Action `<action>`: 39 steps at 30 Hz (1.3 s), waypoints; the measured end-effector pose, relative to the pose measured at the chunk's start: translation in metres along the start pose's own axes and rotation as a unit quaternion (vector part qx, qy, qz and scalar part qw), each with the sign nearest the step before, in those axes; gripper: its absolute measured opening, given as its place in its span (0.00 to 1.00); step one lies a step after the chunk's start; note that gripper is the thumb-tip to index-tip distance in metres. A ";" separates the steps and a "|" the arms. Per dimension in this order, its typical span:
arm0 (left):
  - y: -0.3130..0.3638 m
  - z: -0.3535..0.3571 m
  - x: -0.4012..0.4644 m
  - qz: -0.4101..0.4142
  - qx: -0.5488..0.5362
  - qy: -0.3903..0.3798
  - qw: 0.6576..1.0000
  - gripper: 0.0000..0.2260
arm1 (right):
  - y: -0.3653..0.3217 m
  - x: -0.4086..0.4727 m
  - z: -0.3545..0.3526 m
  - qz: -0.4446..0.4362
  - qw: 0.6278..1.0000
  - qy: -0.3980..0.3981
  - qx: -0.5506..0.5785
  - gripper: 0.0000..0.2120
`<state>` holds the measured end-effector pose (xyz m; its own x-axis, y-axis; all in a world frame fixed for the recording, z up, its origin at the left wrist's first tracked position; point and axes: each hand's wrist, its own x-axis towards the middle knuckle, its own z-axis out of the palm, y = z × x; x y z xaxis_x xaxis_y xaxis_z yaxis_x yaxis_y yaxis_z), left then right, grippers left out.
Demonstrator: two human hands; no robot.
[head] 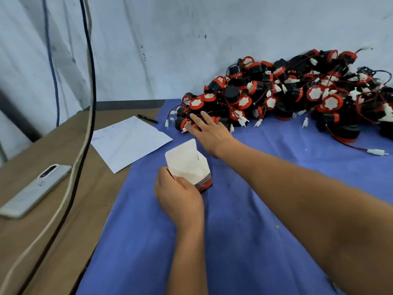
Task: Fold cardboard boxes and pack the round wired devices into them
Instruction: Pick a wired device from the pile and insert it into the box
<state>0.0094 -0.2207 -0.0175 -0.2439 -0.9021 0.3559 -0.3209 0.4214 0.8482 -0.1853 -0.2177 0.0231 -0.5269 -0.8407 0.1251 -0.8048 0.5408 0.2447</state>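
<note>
A small white cardboard box point(189, 165) with a red and dark printed side stands open on the blue cloth point(244, 209), its top flap up. My left hand point(178, 194) grips its near left side. My right hand point(207, 129) reaches across to the near left edge of a big pile of round black and red wired devices point(297, 94). Its fingers are spread and touch one device point(184, 124) lying at the pile's front. The device's white face is partly hidden by my fingers.
A white paper sheet point(129, 141) and a black pen point(147, 118) lie left of the cloth on the brown table point(53, 220). A white phone point(36, 190) lies at the far left. Black and white cables point(78, 145) hang across the left side. A wall stands behind.
</note>
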 end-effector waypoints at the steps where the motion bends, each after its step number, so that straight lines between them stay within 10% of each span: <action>1: 0.000 0.001 0.000 -0.001 0.001 0.002 1.000 0.04 | 0.000 0.007 0.000 -0.011 1.000 -0.017 0.005 0.46; 16: 0.005 0.001 -0.003 -0.063 -0.065 0.033 0.995 0.09 | 0.007 -0.089 -0.013 0.078 0.977 0.023 0.198 0.10; 24: 0.020 0.004 -0.017 -0.058 -0.113 -0.045 0.991 0.09 | 0.028 -0.214 -0.011 0.172 0.971 -0.040 0.162 0.36; 29: 0.036 0.006 -0.034 -0.051 -0.151 -0.133 0.978 0.08 | 0.044 -0.262 -0.019 0.103 0.981 0.048 0.157 0.26; 35: 0.062 0.008 -0.070 -0.057 -0.215 -0.269 0.937 0.11 | 0.032 -0.292 -0.039 0.190 0.748 0.284 0.569 0.19; 39: 0.071 0.010 -0.092 -0.030 -0.234 -0.351 0.906 0.09 | 0.003 -0.280 -0.053 0.111 0.661 0.246 0.700 0.19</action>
<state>0.0002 -0.1067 0.0063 -0.8136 -0.5715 0.1066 0.0309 0.1406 0.9896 -0.0255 0.0174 0.0399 -0.7985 -0.4584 0.3903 -0.3684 -0.1408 -0.9190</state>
